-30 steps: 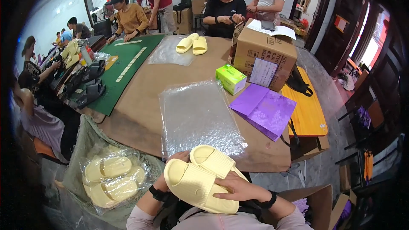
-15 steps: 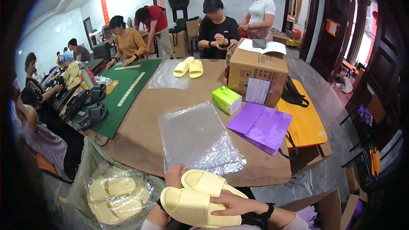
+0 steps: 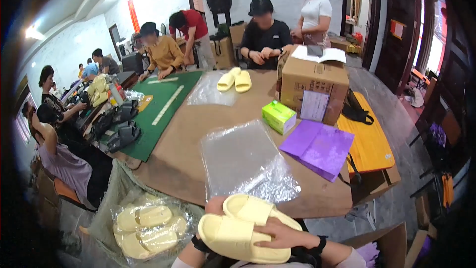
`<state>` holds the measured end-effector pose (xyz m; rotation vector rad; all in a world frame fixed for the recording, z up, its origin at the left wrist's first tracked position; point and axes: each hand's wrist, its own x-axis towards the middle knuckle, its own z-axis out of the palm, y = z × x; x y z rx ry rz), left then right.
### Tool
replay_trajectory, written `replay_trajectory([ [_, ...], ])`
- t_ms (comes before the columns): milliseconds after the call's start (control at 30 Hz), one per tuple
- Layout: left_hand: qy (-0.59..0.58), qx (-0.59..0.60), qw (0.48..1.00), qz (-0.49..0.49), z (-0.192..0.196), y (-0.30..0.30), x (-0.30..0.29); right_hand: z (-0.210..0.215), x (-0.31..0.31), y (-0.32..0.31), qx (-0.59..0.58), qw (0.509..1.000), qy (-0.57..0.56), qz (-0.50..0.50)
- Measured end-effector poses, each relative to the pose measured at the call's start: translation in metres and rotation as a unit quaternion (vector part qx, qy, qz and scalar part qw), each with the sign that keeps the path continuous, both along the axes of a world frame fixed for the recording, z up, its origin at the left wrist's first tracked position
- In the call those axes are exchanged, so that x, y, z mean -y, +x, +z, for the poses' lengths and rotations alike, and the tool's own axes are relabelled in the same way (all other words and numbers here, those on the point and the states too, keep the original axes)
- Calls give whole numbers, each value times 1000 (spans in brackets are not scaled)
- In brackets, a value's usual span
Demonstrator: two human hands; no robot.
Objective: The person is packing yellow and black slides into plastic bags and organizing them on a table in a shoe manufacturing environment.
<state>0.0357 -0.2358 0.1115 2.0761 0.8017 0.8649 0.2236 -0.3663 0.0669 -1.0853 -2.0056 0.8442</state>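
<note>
Under the right hand's fingers (image 3: pixel 277 229), clamped over them, sit two pale yellow slides (image 3: pixel 243 228), chunky and smooth, stacked side by side; left hand (image 3: pixel 214 205) grips behind, just short of the tabletop (image 3: pixel 183 154).

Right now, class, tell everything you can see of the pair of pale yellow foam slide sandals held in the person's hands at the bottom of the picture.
The pair of pale yellow foam slide sandals looks moulded in one piece, smooth and matt, each with a broad band over the foot and a thick sole. They are held together, one partly over the other, lying roughly flat and slanting across the view, just off the near edge of the brown table. The right hand lies across the nearer one; the left hand holds them from behind, mostly hidden.
</note>
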Motion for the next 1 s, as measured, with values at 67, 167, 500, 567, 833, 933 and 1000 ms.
replay_trajectory([
  [67,99,30,992,74,0,12,5,6,-2,4,29,999,-4,-31],
  [167,-32,-11,998,49,-31,5,-19,15,-5,7,22,996,39,-75],
  [500,-85,36,992,82,-39,-14,-26,23,1,23,120,979,-18,-167],
  [567,-83,45,991,99,-34,-13,-23,23,-1,25,140,976,-2,-168],
  [833,203,-165,965,-19,-51,6,13,18,-16,11,197,957,-5,-213],
  [933,200,-154,965,-65,-50,14,26,-8,-20,14,207,950,-1,-235],
  [1000,201,-157,963,-92,-46,15,34,-23,-27,13,230,924,34,-304],
])
